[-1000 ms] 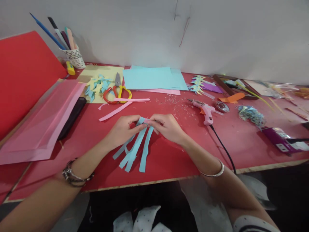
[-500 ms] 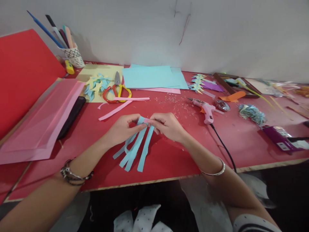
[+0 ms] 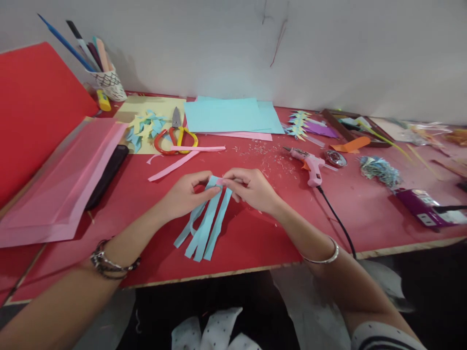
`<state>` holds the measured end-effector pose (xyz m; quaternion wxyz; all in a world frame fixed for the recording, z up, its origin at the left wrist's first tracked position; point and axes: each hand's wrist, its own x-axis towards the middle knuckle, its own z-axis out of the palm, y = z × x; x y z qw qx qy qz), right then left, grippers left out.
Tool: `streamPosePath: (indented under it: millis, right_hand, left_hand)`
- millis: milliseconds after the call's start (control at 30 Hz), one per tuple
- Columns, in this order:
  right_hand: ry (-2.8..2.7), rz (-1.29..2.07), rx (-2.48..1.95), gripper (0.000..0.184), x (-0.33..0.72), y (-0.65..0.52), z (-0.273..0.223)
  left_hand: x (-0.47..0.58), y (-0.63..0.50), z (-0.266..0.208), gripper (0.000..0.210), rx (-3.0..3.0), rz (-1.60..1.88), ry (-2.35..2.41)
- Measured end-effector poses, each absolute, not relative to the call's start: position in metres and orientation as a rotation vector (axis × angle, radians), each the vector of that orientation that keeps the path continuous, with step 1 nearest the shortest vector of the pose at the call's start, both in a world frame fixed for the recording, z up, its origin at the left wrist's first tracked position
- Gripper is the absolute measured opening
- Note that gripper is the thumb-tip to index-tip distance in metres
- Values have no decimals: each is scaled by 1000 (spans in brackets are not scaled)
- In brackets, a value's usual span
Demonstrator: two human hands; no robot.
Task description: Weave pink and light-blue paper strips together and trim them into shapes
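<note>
Several light blue paper strips (image 3: 206, 218) hang down over the red table, their top ends pinched between my hands. My left hand (image 3: 188, 195) is closed on the strips' top end, thumb in front. A small pink paper piece (image 3: 219, 182) shows at the top between the two hands. My right hand (image 3: 251, 188) is closed at the right side of the top, its thumb and finger on the pink piece and the rightmost blue strip. The fingers behind the paper are partly hidden. Two loose pink paper strips (image 3: 175, 166) lie just beyond my left hand.
Scissors (image 3: 176, 131) lie behind the pink strips, beside blue and yellow paper curls (image 3: 148, 127). Blue sheets (image 3: 226, 115) lie against the wall. A pink glue gun (image 3: 310, 165) with its cord (image 3: 337, 221) is at right, near a purple box (image 3: 425, 208). Pink sheets (image 3: 69, 180) lie left.
The hanging blue strips have swung closer together, the right one shifting left. My right hand has moved slightly left; my left hand stays nearly still.
</note>
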<state>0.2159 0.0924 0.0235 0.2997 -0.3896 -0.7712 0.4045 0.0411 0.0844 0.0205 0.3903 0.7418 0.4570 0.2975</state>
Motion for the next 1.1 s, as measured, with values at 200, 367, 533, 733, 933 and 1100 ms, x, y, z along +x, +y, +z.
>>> streamPosePath:
  millis: [200,367,533,733,933,1100]
  right_hand:
    - [-2011,1140,-1029,17,215,91,24]
    - [-2005,1154,-1029,17,214,90,26]
    - [-1999,1142,-1026,19,215,91,25]
    - [-2044,1136,-1028,18,216,91,26]
    - [-2091,1127,-1003,17,215,91,27]
    - [-2047,1186,-1006,18,216,92,24]
  left_hand:
    - [41,85,20,22,1901,725,1168]
    - [40,85,19,18,1915,708,1169]
    - [38,84,20,15,1894,733,1117]
    - [39,85,18,29,1971,786,1112]
    - [39,84,15,22,2072,958,1139]
    - [39,84,15,19,2076,1034,1134]
